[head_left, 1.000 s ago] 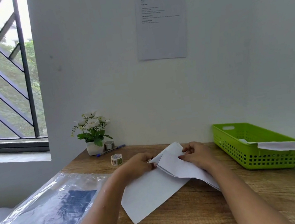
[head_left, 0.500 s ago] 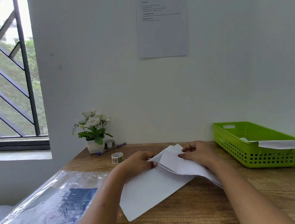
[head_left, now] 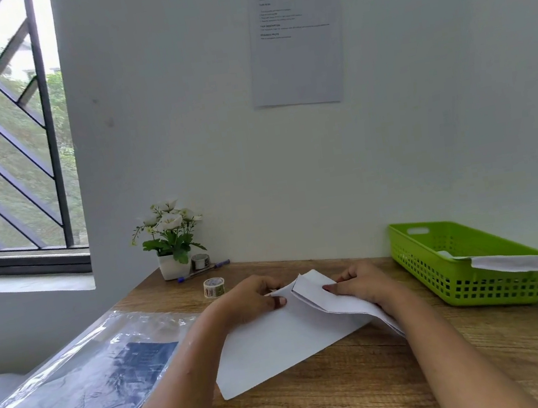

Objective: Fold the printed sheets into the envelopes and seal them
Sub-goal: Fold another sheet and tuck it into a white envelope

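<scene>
At the middle of the counter (head_left: 356, 392), toward its far edge, both hands work on white paper. A flat white paper (head_left: 280, 344) lies on the wood with one corner pointing at the near edge. It cannot be told whether this is an envelope or a plain sheet. A folded sheet (head_left: 322, 296) rests on its far right part, slightly raised, and runs back under the right forearm.

The left hand (head_left: 249, 298) grips the flat white paper at its far corner, its fingers (head_left: 278, 302) curled and the thumb pressed on top. The right hand (head_left: 363, 282) holds the folded sheet, fingers curled over its far edge and the thumb laid on its upper face. The two hands are close together but apart, with the folded sheet's tip between them.

Along the right edge stands a green basket (head_left: 472, 282) against the wall, with a white paper (head_left: 511, 263) draped over its near rim. At the far left corner are a potted white flower (head_left: 173, 248), a tape roll (head_left: 200, 261) just beside the pot and a blue pen (head_left: 202, 271) lying in front of both. A second tape roll (head_left: 214, 287) stands upright near the left hand. A clear plastic bag (head_left: 77, 376) holding dark contents covers the left edge. A printed notice (head_left: 294, 37) is fixed to the wall above, its text too small to read. A barred window (head_left: 2, 137) is at the left.
</scene>
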The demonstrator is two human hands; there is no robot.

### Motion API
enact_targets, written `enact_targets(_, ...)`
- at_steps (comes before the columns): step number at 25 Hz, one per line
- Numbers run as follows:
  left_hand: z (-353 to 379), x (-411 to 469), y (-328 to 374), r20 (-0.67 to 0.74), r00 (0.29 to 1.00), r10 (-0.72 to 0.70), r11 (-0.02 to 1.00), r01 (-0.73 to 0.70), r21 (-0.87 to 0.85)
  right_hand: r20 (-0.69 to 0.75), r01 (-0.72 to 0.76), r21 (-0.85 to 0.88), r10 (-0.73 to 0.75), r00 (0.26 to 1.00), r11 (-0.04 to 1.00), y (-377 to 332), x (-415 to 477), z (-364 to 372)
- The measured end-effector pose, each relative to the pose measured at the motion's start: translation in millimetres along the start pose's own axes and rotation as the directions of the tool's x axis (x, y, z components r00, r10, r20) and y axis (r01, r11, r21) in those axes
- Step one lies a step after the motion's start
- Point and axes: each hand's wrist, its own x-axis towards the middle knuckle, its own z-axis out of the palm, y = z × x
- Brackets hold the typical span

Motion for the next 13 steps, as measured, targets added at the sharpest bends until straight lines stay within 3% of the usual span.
enact_targets(4, -0.6, -0.7, 1.4, -0.011, 1.0, 0.015, 0.996, -0.014, 0.084, 0.062, -0.014, -0.019, 0.015, 0.998, 1.0, 0.1, -4.3, -1.6)
enact_targets(13, 0.4, -0.8, 2.2, -0.068, 0.998, -0.003, 0.983, 0.015, 0.183, -0.065, 0.003, 0.053, 0.001, 0.998, 0.999, -0.1, -0.4, 3.1)
